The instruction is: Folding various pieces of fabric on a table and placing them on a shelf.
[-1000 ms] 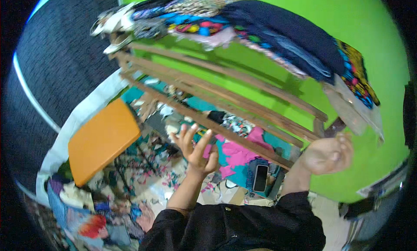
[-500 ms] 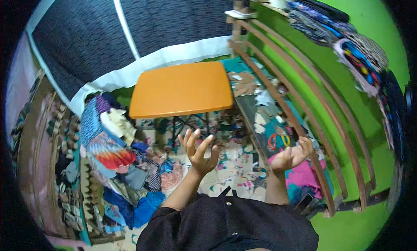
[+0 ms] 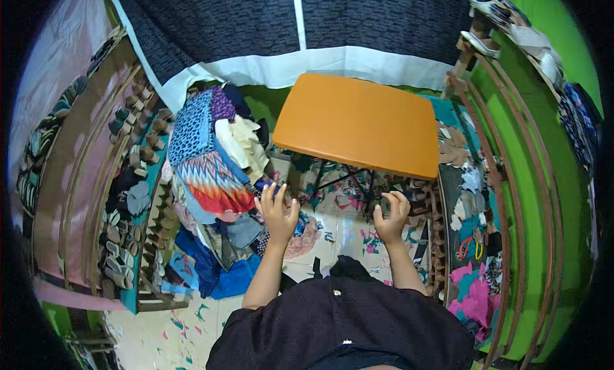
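Observation:
My left hand (image 3: 279,211) is raised in the air with its fingers spread and nothing in it. It appears near the right side of a big heap of cloth (image 3: 195,124) with blue spotted and red zigzag pieces. Level with it, my right hand (image 3: 392,218) hangs over the floor, fingers curved and thumb apart, also holding nothing. Beyond both hands stands an orange folding table (image 3: 358,122) on dark legs. Neither hand touches the table.
On the right bench (image 3: 452,207) lie fabric scraps, pink cloth (image 3: 472,293) and red and yellow looped handles (image 3: 466,248), seemingly scissors. Wooden rails (image 3: 521,197) rise beside it. A shoe rack (image 3: 128,242) fills the left. Colourful scraps (image 3: 371,242) litter the tiled floor.
The view has swung left, so the table and cloth heap sit farther right in it. My right hand has come away from beside the bench and closer to my left hand.

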{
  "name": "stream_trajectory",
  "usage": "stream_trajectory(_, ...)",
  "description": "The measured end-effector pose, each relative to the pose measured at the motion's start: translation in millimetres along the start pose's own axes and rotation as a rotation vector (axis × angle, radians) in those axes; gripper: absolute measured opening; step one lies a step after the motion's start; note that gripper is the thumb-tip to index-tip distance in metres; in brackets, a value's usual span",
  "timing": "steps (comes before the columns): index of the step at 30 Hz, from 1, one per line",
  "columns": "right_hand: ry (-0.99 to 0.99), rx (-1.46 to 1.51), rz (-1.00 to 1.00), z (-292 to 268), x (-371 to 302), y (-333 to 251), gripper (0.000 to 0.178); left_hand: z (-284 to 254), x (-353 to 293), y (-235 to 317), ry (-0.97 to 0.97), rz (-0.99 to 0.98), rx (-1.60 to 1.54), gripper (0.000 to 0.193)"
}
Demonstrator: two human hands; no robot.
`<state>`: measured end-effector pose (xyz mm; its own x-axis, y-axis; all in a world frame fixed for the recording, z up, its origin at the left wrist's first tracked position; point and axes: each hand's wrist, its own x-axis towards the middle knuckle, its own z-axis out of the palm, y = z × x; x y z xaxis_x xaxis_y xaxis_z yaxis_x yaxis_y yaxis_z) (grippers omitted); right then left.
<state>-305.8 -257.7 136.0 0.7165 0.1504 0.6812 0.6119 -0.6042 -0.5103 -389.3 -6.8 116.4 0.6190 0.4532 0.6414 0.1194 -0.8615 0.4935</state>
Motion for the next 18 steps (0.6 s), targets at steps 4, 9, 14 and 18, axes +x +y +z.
stream_trajectory(4,-0.232,-0.07,-0.071,69.8,3.1,8.9,0.04,35.6,-4.6,-41.5,-0.132,-0.109,0.119,0.044)
stream_trajectory(9,-0.443,-0.027,-0.144,150.4,14.1,9.3,0.047,94.8,19.3,-99.5,-0.216,-0.22,0.117,0.033)
stream_trajectory(14,-0.635,-0.063,-0.216,229.2,41.2,31.2,0.05,150.7,91.1,-150.1,-0.39,-0.231,0.259,0.037)
stream_trajectory(18,-0.786,-0.099,-0.266,275.6,68.3,45.6,0.053,193.1,121.2,-199.4,-0.371,-0.185,0.315,0.042)
